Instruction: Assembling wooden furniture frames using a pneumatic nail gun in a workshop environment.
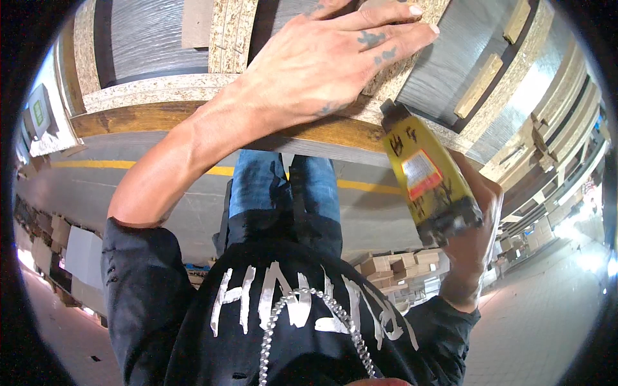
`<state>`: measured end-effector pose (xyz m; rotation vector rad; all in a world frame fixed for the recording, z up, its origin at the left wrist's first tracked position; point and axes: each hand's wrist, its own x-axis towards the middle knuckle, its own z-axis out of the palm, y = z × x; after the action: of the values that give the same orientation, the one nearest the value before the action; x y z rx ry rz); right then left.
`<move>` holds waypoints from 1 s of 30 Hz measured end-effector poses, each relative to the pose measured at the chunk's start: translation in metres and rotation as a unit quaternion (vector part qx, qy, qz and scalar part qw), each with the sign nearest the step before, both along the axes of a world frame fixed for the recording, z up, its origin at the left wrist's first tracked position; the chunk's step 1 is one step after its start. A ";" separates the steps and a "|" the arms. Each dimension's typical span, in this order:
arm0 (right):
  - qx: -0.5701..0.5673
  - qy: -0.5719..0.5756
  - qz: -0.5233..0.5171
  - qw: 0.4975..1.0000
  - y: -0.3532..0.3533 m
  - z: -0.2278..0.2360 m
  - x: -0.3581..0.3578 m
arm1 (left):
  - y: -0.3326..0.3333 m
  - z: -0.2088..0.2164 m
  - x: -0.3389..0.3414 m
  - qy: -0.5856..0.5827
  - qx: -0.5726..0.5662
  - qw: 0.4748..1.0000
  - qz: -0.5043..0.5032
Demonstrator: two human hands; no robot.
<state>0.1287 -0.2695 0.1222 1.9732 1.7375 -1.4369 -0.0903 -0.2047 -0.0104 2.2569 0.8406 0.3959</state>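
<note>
Chipboard frame (161, 88) holds blocks (478, 85), left hand (322, 67) spread atop, right hand (490, 196) gripping yellow tool (428, 177).

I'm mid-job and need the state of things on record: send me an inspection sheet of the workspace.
Surface: particle-board frame with gray panels, brown wood edge nearest the person.
Job's things: yellow-and-black tool, tilted, tip by the frame; contact unclear.
Clutter: two small wood blocks at right; whether loose, unclear.
Hands: left hand spread over the frame; right hand grips the tool, fingers mostly hidden.
Cables: nothing seen.
Surroundings: gray floor, yellow line, cardboard boxes.
</note>
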 end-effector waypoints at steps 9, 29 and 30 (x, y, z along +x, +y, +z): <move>0.013 0.023 0.005 1.000 0.006 -0.003 -0.004 | 0.001 -0.003 -0.001 0.028 0.016 0.999 -0.023; 0.021 0.018 0.041 0.999 0.011 -0.001 -0.023 | 0.000 -0.012 -0.005 -0.067 0.010 0.998 -0.005; 0.019 0.018 0.038 0.999 0.010 -0.001 -0.022 | 0.000 -0.011 -0.003 -0.060 0.020 0.998 -0.011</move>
<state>0.1067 -0.2590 0.1214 1.8901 1.8460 -1.4332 -0.0936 -0.2045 -0.0213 2.2525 0.7520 0.5356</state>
